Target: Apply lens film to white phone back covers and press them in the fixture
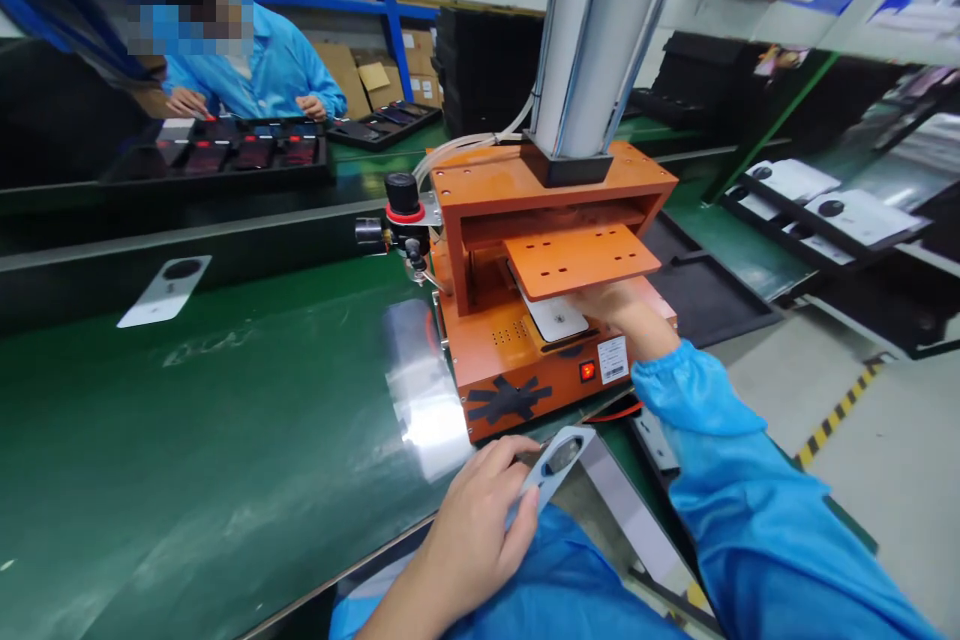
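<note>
My left hand (487, 510) grips a pale phone back cover (553, 468) with a large round camera opening, close to the table's front edge. My right hand (611, 305) reaches under the raised plate (581, 260) of an orange press (480, 350). Its fingers are blurred and partly hidden by that plate. Beside them a white phone back cover (559, 318) lies in the press bed, its far end covered by the plate. Whether my right fingers touch this cover I cannot tell.
Another back cover (166, 292) lies on the green table (247, 420) at left. A regulator (405, 210) juts from the press's left side. Black trays (825, 205) with white covers stand at right. Across the bench, a person in blue (266, 60) works over a tray.
</note>
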Tool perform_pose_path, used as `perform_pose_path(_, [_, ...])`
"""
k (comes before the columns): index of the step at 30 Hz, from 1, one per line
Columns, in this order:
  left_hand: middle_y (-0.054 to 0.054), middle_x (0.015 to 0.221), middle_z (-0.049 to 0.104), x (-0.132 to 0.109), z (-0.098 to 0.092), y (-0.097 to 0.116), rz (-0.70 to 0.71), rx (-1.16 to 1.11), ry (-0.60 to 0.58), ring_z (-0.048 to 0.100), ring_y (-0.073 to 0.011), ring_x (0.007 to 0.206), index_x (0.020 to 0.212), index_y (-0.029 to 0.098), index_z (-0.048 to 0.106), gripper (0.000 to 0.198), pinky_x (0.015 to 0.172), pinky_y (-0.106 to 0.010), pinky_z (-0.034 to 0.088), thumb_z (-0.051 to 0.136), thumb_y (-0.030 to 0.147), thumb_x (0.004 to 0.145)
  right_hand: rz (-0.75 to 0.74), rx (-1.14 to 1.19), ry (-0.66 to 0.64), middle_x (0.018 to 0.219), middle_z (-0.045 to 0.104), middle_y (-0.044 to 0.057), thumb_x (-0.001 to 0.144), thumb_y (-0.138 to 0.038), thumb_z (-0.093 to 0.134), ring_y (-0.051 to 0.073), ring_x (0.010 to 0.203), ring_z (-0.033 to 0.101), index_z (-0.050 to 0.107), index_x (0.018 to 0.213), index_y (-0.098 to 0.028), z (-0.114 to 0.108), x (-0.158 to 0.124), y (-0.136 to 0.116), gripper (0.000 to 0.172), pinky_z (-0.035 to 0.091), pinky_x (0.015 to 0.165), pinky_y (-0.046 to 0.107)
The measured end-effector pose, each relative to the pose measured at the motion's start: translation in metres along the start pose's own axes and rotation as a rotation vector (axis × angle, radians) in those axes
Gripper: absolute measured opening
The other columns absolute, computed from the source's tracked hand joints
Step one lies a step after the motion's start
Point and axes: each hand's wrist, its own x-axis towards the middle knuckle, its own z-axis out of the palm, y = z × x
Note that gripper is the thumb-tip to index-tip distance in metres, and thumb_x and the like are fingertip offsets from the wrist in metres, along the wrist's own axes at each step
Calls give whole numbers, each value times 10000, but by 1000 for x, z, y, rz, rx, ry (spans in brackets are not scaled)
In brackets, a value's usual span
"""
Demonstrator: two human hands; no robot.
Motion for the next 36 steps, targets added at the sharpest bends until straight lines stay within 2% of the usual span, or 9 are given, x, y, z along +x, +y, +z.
perform_pose_path(4, [-164, 1437, 584, 3, 4, -5, 65, 167, 86, 635, -304, 1230, 877, 186, 595, 196, 984, -505, 580, 435, 194, 989, 251, 79, 320, 1200, 674, 161, 1017, -312, 487, 334, 1176, 618, 637, 1255, -179, -26, -63, -20, 312, 509, 1030, 525])
perform_pose_path(6, [-174, 1501, 544, 5, 6, -6, 92, 206, 99, 630, -308, 1263, 854, 184, 589, 198, 988, -504, 591, 437, 177, 981, 261, 100, 354, 1204, 674, 141, 1024, -240, 467, 305, 1169, 618, 640, 1245, -194, -32, -92, -31, 284, 494, 1019, 488])
perform_pose_path(10, [-162, 1539, 518, 9, 11, -6, 129, 232, 85, 629, -301, 1281, 833, 197, 574, 183, 983, -490, 604, 456, 167, 970, 105, 60, 189, 1308, 661, 109, 981, -82, 424, 256, 1208, 612, 637, 1278, -218, -27, -106, -53, 390, 415, 1014, 438])
perform_pose_path(16, [-132, 1555, 503, 6, 10, -6, 116, 224, 110, 664, -275, 1228, 846, 213, 564, 163, 978, -455, 614, 464, 164, 965, -10, -48, -40, 1199, 706, 127, 863, -8, 413, 278, 1125, 609, 679, 1219, -151, -15, -71, -63, 467, 396, 979, 428])
perform_pose_path(20, [-135, 1552, 505, 5, 10, -7, 103, 247, 141, 640, -277, 1266, 817, 214, 547, 181, 1010, -458, 601, 460, 166, 970, -7, -35, -56, 1199, 686, 143, 876, -34, 429, 298, 1101, 607, 680, 1247, -158, -17, -70, -63, 464, 422, 957, 456])
perform_pose_path(23, [-138, 1609, 439, 5, 13, -10, 108, 322, 157, 685, -275, 1141, 860, 201, 585, 157, 917, -471, 626, 471, 147, 954, 59, 16, 172, 1362, 604, 155, 964, -95, 429, 299, 1254, 556, 576, 1401, -179, -23, -94, -60, 469, 426, 1046, 479])
perform_pose_path(27, [-147, 1661, 352, 5, 18, -16, 124, 420, 169, 694, -239, 909, 840, 189, 601, 169, 760, -454, 630, 478, 126, 938, 266, 26, 429, 1258, 631, 148, 1014, -178, 477, 298, 1200, 582, 594, 1371, -193, -23, -151, -42, 376, 476, 1055, 505])
perform_pose_path(32, [-183, 1657, 344, 4, 25, -24, 150, 466, 217, 671, -209, 792, 825, 182, 601, 183, 689, -426, 611, 479, 109, 938, 337, -98, 376, 1278, 631, 154, 1021, -158, 465, 296, 1166, 601, 583, 1419, -199, -11, -210, -14, 418, 512, 1022, 524])
perform_pose_path(36, [-185, 1669, 314, 1, 32, -25, 138, 489, 219, 659, -199, 753, 803, 184, 584, 169, 676, -413, 600, 497, 109, 926, 299, -97, 300, 1313, 629, 131, 1015, -118, 445, 283, 1160, 608, 504, 1516, -255, -3, -224, -5, 523, 528, 998, 511])
